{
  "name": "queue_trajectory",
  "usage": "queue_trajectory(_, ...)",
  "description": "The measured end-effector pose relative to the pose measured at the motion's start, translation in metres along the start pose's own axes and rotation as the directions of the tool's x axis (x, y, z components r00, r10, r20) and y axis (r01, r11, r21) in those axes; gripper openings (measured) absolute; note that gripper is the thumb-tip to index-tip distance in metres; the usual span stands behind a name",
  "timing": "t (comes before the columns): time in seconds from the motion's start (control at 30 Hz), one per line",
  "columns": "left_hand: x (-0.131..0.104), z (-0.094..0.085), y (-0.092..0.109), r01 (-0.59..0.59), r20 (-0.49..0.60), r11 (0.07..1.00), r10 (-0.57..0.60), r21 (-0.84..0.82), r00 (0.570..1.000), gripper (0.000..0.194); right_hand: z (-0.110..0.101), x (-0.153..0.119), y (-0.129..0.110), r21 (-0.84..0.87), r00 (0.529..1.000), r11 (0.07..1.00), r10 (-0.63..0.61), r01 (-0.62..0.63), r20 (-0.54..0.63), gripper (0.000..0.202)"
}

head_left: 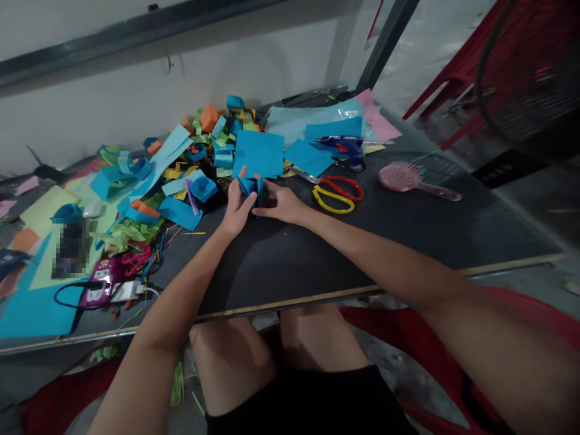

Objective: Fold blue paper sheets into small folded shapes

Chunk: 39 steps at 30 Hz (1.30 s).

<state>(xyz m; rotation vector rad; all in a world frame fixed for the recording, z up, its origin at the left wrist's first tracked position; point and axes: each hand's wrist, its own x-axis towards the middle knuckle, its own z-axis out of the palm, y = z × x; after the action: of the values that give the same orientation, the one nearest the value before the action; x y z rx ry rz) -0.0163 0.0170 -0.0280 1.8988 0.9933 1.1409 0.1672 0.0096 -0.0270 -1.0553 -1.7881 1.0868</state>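
Both hands meet over the dark tabletop around a folded piece of blue paper (252,188). My left hand (236,208) grips its left side, thumb in front. My right hand (281,204) pinches its right edge between thumb and fingers. The paper stands partly open, with creased flaps; its far side is hidden. Just behind it lies a flat blue paper square (259,152), and another blue sheet (309,157) is to the right of that. Scissors with red and yellow handles (338,193) rest to the right of my right hand.
A blue glue gun (343,147) lies behind the scissors, a pink hairbrush (410,180) farther right. Folded paper pieces (211,121) are heaped at the back. Left are paper strips, a purple power strip (104,281) with cables, and a pixelated dark object (71,248). A fan (534,78) stands right.
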Motion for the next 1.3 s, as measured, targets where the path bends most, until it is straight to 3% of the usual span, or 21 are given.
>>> queue_trajectory(0.1, 0.001, 0.001, -0.002, -0.040, -0.038, 0.997, 0.043, 0.072, 0.998, 0.073, 0.000, 0.002, 0.004, 0.002, 1.000, 1.000, 0.005, -0.005, -0.015, 0.091)
queue_trajectory(0.23, -0.001, 0.003, -0.002, 0.004, -0.137, 0.998, 0.005, 0.062, 0.991, 0.067, -0.001, 0.003, 0.003, 0.060, 0.997, 0.995, 0.078, -0.077, -0.006, 0.088)
queue_trajectory(0.4, -0.006, -0.001, 0.004, 0.067, -0.291, 0.994, -0.039, 0.088, 0.956, 0.083, -0.002, 0.002, -0.001, 0.131, 0.990, 0.982, 0.141, -0.138, -0.013, 0.094)
queue_trajectory(0.53, -0.006, -0.003, 0.009, 0.054, -0.371, 0.960, 0.053, 0.274, 0.927, 0.087, -0.003, 0.005, 0.002, 0.232, 0.985, 0.960, 0.168, -0.157, -0.027, 0.091)
queue_trajectory(0.6, -0.006, -0.002, 0.012, 0.062, -0.338, 0.903, 0.096, 0.426, 0.936, 0.071, -0.004, 0.007, 0.003, 0.258, 0.980, 0.950, 0.196, -0.178, -0.045, 0.082)
queue_trajectory(0.7, -0.006, 0.001, 0.015, 0.065, -0.172, 0.839, 0.035, 0.541, 0.985, 0.052, -0.004, 0.009, 0.004, 0.285, 0.974, 0.940, 0.217, -0.190, -0.067, 0.062)
queue_trajectory(0.8, -0.006, 0.004, 0.018, 0.045, -0.037, 0.827, -0.030, 0.560, 0.999, 0.056, -0.005, 0.010, 0.002, 0.302, 0.969, 0.933, 0.232, -0.196, -0.088, 0.052)
queue_trajectory(0.93, -0.008, 0.006, 0.024, -0.007, 0.011, 0.817, 0.001, 0.577, 1.000, 0.059, -0.005, 0.009, -0.001, 0.297, 0.970, 0.937, 0.222, -0.185, -0.095, 0.051)
queue_trajectory(1.03, -0.009, 0.007, 0.026, 0.004, -0.010, 0.824, 0.002, 0.567, 1.000, 0.063, -0.005, 0.009, -0.002, 0.314, 0.974, 0.932, 0.213, -0.180, -0.074, 0.056)
queue_trajectory(1.2, -0.008, 0.004, 0.017, 0.097, -0.191, 0.895, -0.014, 0.435, 0.982, 0.072, -0.006, 0.007, 0.000, 0.455, 0.978, 0.876, 0.203, -0.158, -0.053, 0.059)
queue_trajectory(1.3, -0.007, 0.002, 0.013, 0.116, -0.280, 0.938, -0.021, 0.326, 0.960, 0.054, -0.008, 0.007, 0.000, 0.531, 0.984, 0.833, 0.178, -0.158, 0.013, 0.069)
